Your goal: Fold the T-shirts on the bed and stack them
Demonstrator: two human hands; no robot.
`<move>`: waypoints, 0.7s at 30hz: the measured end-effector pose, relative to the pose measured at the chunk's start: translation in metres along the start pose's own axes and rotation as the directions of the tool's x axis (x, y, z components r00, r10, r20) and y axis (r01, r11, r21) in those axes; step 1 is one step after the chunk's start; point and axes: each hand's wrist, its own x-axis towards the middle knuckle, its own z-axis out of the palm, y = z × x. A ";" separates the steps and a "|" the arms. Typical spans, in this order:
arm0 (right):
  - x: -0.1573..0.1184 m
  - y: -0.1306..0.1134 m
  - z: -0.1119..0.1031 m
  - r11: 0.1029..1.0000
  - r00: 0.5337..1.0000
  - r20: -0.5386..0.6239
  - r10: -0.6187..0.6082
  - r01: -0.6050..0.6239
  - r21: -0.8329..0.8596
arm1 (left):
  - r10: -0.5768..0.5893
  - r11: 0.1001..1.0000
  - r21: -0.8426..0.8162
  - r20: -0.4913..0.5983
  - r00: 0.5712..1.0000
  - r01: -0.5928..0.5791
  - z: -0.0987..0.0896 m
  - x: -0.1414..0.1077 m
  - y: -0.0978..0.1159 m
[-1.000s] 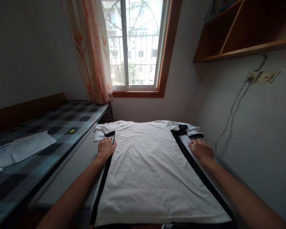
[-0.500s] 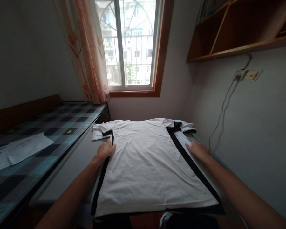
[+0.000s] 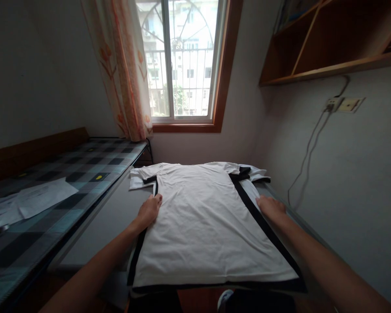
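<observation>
A white T-shirt (image 3: 205,221) with black side strips lies spread on a grey table (image 3: 101,230), its hem toward me. White cloth (image 3: 250,190) shows from under it along the right side and beyond both sleeves; it looks like a second shirt. My left hand (image 3: 149,211) is closed on the T-shirt's left edge, below the sleeve. On the other side my right hand (image 3: 271,208) pinches the edge of the white cloth, just outside the black strip. The fingertips of my right hand are partly hidden.
To the left stands a bed (image 3: 114,161) with a checked cover, holding papers (image 3: 42,198). A curtain (image 3: 125,87) hangs beside the window (image 3: 182,65). Wooden shelves (image 3: 329,69) and a socket with a cord (image 3: 334,104) are on the right wall.
My left hand has closed its fingers more tightly at the T-shirt's left edge. The view has shifted slightly to the left; the T-shirt lies much as before.
</observation>
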 end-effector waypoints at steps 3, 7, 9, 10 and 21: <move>-0.009 -0.007 -0.004 1.000 0.999 0.045 -0.004 0.005 -0.019 | 0.017 0.999 -0.026 -0.033 0.999 -0.018 -0.002 0.002 -0.010; -0.031 -0.019 -0.006 0.996 0.994 0.096 -0.059 0.065 -0.054 | 0.052 0.998 -0.040 -0.037 0.998 -0.054 -0.009 0.018 -0.041; -0.047 -0.025 -0.005 0.993 0.989 0.104 -0.101 0.107 -0.054 | 0.056 0.997 -0.045 -0.021 0.998 -0.057 -0.016 0.029 -0.060; -0.056 -0.029 -0.005 0.988 0.984 0.109 -0.137 0.143 -0.049 | 0.050 0.998 -0.042 -0.001 0.999 -0.050 -0.021 0.035 -0.070; -0.109 -0.087 -0.034 0.819 0.751 0.335 -0.569 0.555 0.145 | -0.218 0.967 0.136 0.019 0.976 0.214 -0.060 0.067 -0.124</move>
